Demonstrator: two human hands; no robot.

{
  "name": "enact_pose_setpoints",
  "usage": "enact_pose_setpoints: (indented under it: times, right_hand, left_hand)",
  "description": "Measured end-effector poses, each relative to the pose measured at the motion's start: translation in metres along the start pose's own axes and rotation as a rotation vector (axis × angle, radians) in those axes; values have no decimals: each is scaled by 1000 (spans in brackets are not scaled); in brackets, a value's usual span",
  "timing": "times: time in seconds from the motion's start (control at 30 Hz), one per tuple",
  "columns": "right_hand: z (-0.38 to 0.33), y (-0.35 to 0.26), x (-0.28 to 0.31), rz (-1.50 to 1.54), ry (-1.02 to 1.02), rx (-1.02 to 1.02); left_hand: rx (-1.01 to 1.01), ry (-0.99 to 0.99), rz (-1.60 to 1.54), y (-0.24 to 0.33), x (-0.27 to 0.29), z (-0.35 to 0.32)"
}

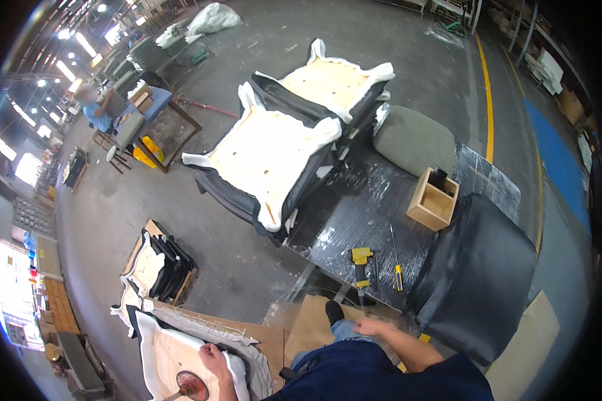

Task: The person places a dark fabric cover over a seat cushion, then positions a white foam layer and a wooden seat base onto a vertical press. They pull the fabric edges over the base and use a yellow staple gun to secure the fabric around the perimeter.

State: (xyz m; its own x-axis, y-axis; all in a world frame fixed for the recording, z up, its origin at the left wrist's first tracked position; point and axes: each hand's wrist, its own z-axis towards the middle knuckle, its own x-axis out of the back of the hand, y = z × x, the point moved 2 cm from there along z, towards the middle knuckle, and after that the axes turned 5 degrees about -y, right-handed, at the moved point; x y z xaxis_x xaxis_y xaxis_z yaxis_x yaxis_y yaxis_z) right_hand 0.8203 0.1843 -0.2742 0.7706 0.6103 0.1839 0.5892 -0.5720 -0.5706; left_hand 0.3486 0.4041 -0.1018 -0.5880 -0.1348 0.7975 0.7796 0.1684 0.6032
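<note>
My left hand (214, 361) is closed on the edge of a padded chair seat (164, 351) at the lower left. This seat shows a pale wooden base with white padding and black cover along its rim. A round red tool head or disc (192, 385) with a shaft lies over the wood, close to that hand. My right hand (369, 326) is in front of my leg, fingers loosely bent, with nothing visible in them. Beyond it, on the black-topped table, lie a yellow-and-black staple gun (361, 262) with a hose and a yellow-handled screwdriver (398, 271).
Two stacks of upturned seats (264, 157) fill the table's far left. A green-grey cushion (415, 139), a wooden box (433, 200) and a black padded seat (485, 277) stand to the right. More seats (160, 267) are stacked on the floor. A person (100, 113) works far left.
</note>
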Motion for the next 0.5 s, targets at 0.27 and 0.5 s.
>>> enact_pose_setpoints:
  times: [0.27, 0.5]
  right_hand:
    - [17, 43, -30, 380, -303, -378]
    - [23, -59, -4, 719, -111, 37]
  left_hand:
    - [-942, -58, -647, 382, 128, -22]
    - [-1521, -373, -1068, 448, 183, -85]
